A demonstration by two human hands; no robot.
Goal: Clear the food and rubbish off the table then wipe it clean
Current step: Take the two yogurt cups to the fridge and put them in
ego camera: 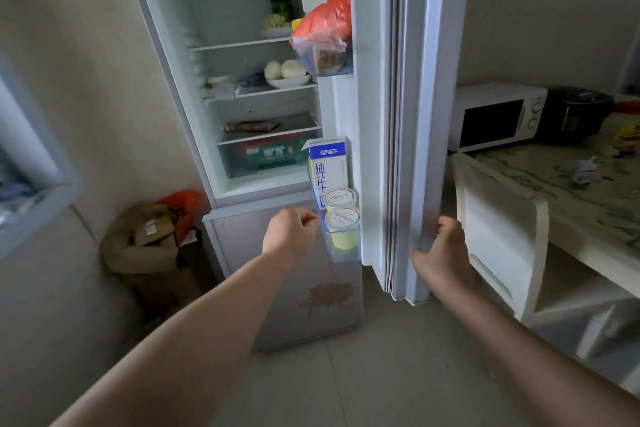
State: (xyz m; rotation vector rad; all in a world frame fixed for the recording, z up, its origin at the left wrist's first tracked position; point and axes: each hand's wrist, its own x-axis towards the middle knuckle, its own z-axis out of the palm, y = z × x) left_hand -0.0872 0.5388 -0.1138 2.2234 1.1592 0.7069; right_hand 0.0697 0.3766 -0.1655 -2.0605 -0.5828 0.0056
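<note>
My left hand (291, 234) is hovering with fingers curled in, holding nothing, just beside the door bin (343, 255), which is carrying two yogurt cups (341, 199) and a milk carton (329, 166). My right hand (445, 253) is gripping the edge of the open fridge door (426, 114). Crumpled paper (583, 170) is lying on the table (530, 180) to my right.

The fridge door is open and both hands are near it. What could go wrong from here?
1. The right hand grips the door edge; if it swings shut now, the left hand beside the lower bin could be caught.
2. The red bag bulges over the upper bin and may fall or jam the door.
3. Crumpled paper lies on the table, so clearing looks unfinished.
</note>
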